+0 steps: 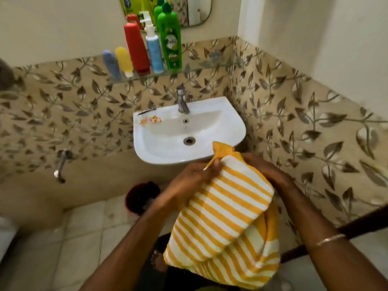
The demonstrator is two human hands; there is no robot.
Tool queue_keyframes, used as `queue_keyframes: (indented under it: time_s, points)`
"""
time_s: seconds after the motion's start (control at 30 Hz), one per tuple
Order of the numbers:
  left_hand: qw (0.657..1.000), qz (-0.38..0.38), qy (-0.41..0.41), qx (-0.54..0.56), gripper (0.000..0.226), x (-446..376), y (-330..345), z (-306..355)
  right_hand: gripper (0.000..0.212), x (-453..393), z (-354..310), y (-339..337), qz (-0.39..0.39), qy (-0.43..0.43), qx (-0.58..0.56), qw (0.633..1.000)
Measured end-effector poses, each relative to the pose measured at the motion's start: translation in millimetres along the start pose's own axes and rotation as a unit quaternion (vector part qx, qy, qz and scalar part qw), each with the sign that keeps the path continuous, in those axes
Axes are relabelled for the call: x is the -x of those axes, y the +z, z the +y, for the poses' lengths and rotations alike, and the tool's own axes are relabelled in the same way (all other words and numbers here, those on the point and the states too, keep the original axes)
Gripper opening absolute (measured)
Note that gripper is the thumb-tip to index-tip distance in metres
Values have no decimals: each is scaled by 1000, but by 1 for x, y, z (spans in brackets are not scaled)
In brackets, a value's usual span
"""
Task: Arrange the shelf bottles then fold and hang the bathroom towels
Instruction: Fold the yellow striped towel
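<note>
Left hand (194, 177): curled round the upper left edge of the towel (226, 211), thumb on top and pressing the cloth near its yellow corner; the other fingers are tucked under the fold and hidden.
Right hand (265, 171): laid over the towel's upper right edge, fingers bent down over the cloth; the fingertips are hidden behind the fold, so whether they pinch it cannot be told.
Towel: yellow and white striped, folded into a thick bundle, held in the air between both hands in front of the sink (228, 127) and just below its front rim; its lower layers hang down toward the person.
Towel corner: a plain yellow tip sticks up just above the left thumb, overlapping the sink's rim in the view.
Shelf (199, 68): glass, on the wall above the sink.
Bottles: five stand in a row on the shelf, rising in height from left to right: blue tube (111, 65), yellow tube (124, 61), red bottle (136, 48), pump bottle (154, 51), green bottle (170, 38).
Tap (182, 100): upright at the back of the sink.
Bucket (140, 197): dark red, on the floor below the sink, partly behind the left forearm.
Bracelet (330, 239): thin, on the right wrist.
</note>
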State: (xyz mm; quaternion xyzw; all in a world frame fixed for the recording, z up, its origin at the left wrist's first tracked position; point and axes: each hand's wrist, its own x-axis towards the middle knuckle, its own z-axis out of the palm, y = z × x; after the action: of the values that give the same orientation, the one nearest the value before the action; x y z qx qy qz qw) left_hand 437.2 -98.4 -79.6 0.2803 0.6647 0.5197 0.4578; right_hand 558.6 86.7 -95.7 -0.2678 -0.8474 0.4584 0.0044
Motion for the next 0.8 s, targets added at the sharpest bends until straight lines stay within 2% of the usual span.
queue_keyframes:
  time_s: [0.13,0.3,0.47,0.63,0.73,0.8]
  points:
    - [982,19,-112,153,42,6,13,-16,22,-4,40,41,-73,19,-38,996]
    - [933,13,-209,292,31,7,20,-31,18,-10,66,75,-66,19,-102,992]
    - [906,52,-254,334,34,-7,19,-48,28,-4,71,84,-5,-2,-162,987]
    - [895,47,-299,327,26,-14,19,-70,45,27,78,90,-40,-68,-155,985]
    - [890,55,-299,339,30,-16,17,-73,46,41,83,95,-35,-76,-227,970]
    - [883,58,-299,358,34,-18,14,-74,62,49,89,97,-23,-99,-221,970]
